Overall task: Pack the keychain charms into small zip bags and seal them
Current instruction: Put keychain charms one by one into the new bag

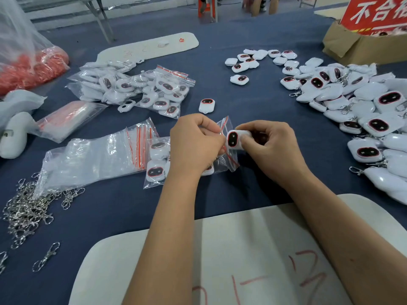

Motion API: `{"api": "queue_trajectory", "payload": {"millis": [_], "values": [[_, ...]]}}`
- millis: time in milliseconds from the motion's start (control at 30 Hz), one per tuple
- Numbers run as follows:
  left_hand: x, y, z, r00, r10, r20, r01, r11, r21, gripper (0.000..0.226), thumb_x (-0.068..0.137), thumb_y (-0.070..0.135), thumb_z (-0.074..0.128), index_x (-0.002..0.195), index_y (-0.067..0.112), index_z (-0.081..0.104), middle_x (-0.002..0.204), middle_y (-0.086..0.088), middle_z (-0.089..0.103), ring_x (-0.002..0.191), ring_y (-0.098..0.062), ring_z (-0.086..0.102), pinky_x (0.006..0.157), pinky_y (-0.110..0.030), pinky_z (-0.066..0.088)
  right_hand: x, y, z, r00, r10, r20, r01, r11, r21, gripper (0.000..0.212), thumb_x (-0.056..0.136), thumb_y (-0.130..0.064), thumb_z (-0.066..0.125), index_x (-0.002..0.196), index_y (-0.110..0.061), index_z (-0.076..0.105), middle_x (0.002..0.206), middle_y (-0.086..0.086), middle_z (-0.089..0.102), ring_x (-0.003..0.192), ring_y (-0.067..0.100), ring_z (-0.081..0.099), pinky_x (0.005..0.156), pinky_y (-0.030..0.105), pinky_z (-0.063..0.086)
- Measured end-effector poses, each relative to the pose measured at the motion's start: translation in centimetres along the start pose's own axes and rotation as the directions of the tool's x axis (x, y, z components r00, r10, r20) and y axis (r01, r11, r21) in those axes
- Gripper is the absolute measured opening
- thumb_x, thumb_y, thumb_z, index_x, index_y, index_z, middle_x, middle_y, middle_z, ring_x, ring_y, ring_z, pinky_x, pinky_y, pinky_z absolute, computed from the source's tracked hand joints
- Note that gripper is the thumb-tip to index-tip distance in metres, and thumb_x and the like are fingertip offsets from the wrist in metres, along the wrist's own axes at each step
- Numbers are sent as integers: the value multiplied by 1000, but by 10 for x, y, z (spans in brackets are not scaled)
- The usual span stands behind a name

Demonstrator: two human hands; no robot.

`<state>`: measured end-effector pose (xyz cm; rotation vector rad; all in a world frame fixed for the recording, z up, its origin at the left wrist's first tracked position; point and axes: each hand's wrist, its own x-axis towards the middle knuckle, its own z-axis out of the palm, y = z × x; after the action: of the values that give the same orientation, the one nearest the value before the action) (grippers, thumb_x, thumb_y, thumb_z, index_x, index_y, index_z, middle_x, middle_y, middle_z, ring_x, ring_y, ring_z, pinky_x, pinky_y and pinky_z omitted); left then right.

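Note:
My left hand (196, 142) pinches the mouth of a small clear zip bag (228, 158) with a red seal strip, held just above the blue table. My right hand (267, 143) grips a white charm (233, 139) with a dark red-rimmed face, its end at the bag's opening. Under my left hand lies a filled zip bag (156, 164) with white charms inside. A single loose charm (206, 105) lies beyond my hands. A big heap of loose charms (352, 102) covers the right side.
Filled bags (154, 89) are piled at the back left. A stack of flat zip bags (92, 157) lies left, metal clasps (28, 208) at front left. A white board (242, 249) lies under my forearms; a cardboard box (356, 42) stands far right.

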<state>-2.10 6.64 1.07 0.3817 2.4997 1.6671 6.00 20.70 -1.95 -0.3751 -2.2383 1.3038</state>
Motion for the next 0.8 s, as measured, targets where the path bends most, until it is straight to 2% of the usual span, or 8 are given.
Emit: {"api": "queue_trajectory", "payload": {"millis": [133,267,367,467,567,633,700,800], "values": [[-2,2,-2,1000,11,-15,-12,1000,-10,18,74,-4,73,77,13,66,59,-5,72,60,-23,75,75,-46,65,-1,-1,6,997,-44,-64,39,995,-87,10,89,-17,76,99,-15,80,81,-4,75,72,12,67,72,31,55],[-4,8,1,992,122,-45,-119,991,58,17,71,3,71,74,19,65,62,-1,71,66,-23,73,78,-44,62,0,-1,3,990,-67,-123,74,996,54,11,91,-17,81,91,-9,73,78,-1,73,68,11,68,67,24,55],[-7,15,5,964,247,-98,-238,966,101,16,73,3,67,72,19,65,57,2,67,61,-11,65,84,-37,60,-4,-4,3,991,-137,12,135,985,112,5,96,-6,73,94,-7,78,79,0,76,67,8,69,69,26,57],[-7,17,3,958,247,-145,-246,969,24,17,74,1,71,74,18,65,59,1,67,63,-11,67,84,-39,61,-5,-6,1,977,-146,156,121,980,159,19,103,-1,59,102,-4,78,75,6,71,64,14,62,68,29,54],[-6,18,-1,962,232,-144,-242,969,-51,17,73,2,71,75,18,66,63,1,70,60,-19,71,69,-42,62,-5,-10,0,918,-145,369,96,984,148,28,111,-17,50,99,-4,72,80,15,64,66,19,58,70,33,49],[-5,17,-1,959,230,-169,-247,964,-94,16,72,3,71,75,18,65,63,1,69,57,-21,71,63,-42,62,-6,-13,4,871,-152,468,102,986,131,21,108,-27,55,106,-19,74,91,15,69,71,29,58,71,41,52],[-3,15,-2,958,218,-186,-252,950,-184,15,74,2,72,75,15,66,63,-2,69,57,-25,71,61,-45,63,-9,-12,8,896,-210,391,164,975,148,11,103,-25,67,108,-26,77,92,8,73,74,37,58,69,46,52],[1,8,-5,963,214,-162,-255,918,-303,14,79,-3,72,81,9,66,65,-9,71,56,-24,70,58,-36,59,-7,-7,8,975,-215,53,206,969,138,9,91,-22,82,98,-15,80,101,-7,77,73,23,64,70,38,55]]}}
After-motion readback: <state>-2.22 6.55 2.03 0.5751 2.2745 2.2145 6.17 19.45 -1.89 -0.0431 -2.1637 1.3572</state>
